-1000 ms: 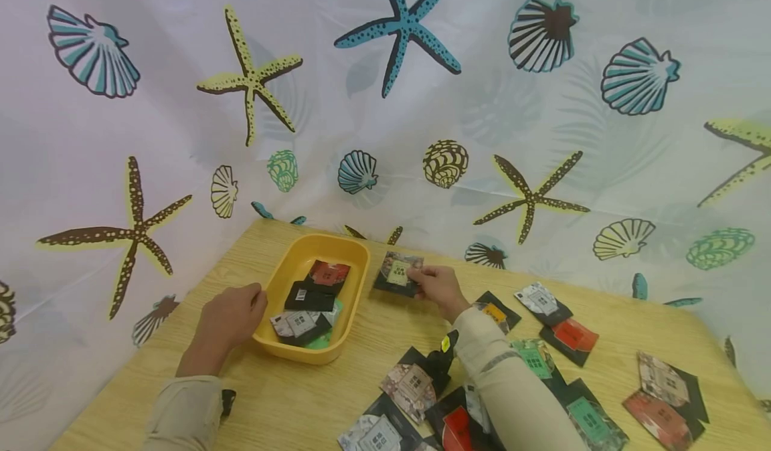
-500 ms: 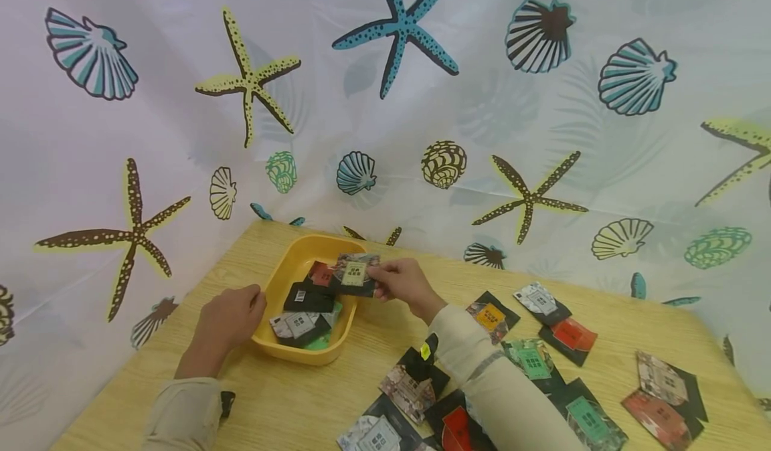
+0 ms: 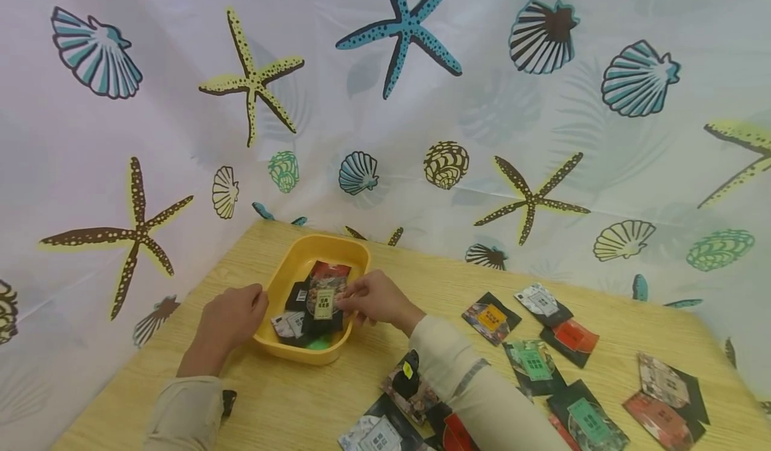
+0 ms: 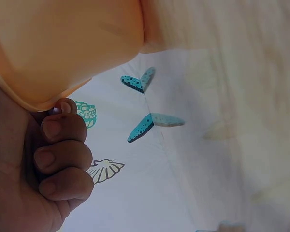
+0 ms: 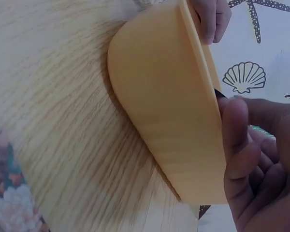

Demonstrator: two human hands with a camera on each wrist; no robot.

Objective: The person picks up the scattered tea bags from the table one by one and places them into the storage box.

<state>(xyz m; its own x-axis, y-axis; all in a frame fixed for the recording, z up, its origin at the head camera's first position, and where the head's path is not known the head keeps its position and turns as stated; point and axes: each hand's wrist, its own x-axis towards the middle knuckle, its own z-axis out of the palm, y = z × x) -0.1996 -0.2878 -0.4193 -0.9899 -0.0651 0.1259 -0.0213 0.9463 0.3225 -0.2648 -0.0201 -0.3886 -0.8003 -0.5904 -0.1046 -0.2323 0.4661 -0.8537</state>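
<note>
Straight in over the tray, and a flat black rectangular sachet with a pale-yellow label (image 3: 323,304) is pinched at its three o'clock edge by the right hand (image 3: 378,297), thumb and fingers pressed together on it! Twelve is taken as straight away from the person. The sachet is held lengthwise from twelve to six, inside the outline of the rounded yellow plastic tray (image 3: 301,354); whether the pile beneath is touched cannot be told. Over at nine o'clock, the tray's rim is gripped by the left hand (image 3: 231,317), its fingers tightly curled.

Inside the tray, a red-topped sachet (image 3: 331,268) is partly covered at twelve, a black sachet with a white barcode (image 3: 297,298) is seen at ten, and a sachet with a pale grey label (image 3: 288,325) is spotted at eight.

Across the pale wood-grain surface (image 3: 301,397), more are scattered: at three o'clock from the tray, an orange-labelled sachet (image 3: 490,317), then a white floral sachet (image 3: 538,300) overlapped with a red-labelled black sachet (image 3: 572,342). Further round at four, two green-labelled sachets (image 3: 589,419) are laid close together.
</note>
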